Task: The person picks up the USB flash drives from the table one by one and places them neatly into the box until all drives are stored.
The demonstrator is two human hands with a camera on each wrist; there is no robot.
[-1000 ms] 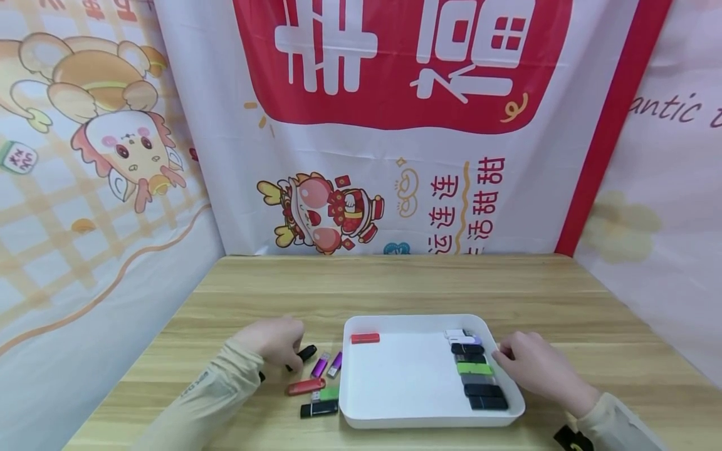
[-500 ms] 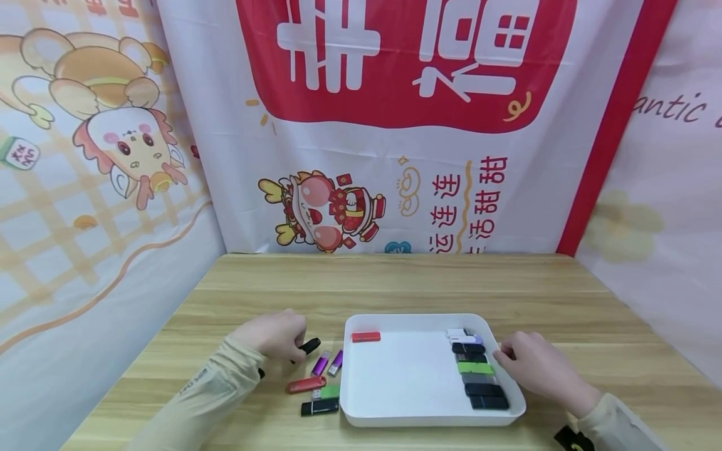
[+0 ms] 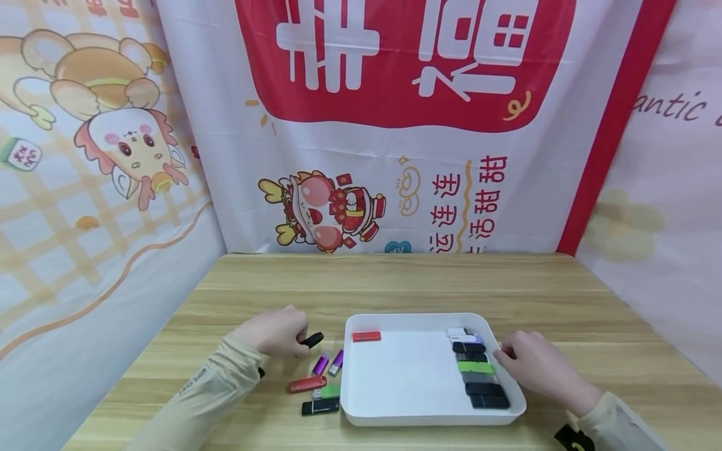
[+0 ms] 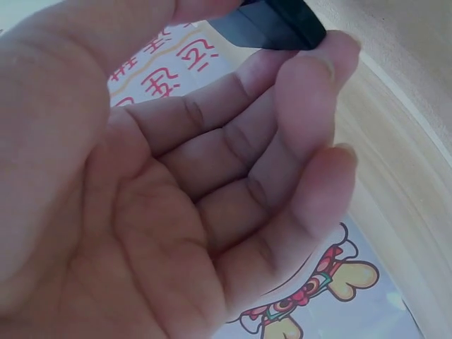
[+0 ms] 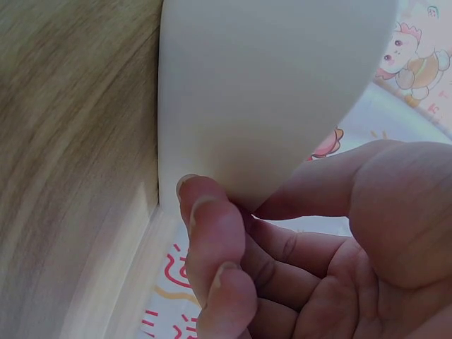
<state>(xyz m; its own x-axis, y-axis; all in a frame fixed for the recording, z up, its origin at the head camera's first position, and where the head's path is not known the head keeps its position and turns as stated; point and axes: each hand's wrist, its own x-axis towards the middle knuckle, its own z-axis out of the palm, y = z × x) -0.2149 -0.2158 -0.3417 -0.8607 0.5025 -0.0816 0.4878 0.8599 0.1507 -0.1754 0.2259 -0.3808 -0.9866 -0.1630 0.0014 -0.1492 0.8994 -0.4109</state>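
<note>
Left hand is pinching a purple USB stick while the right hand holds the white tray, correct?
Wrong colour: the head view shows the left hand pinching a black USB stick. The right hand does hold the white tray.

A pinched black stick slants near the white tray.

Bright, even light is filling the head view, with faint shadows lying on the table beside the tray. The left wrist view is looking duller, its lens bowing straight lines, the left hand sitting in shade. In the right wrist view, pale glare is streaking the dim wood.
</note>
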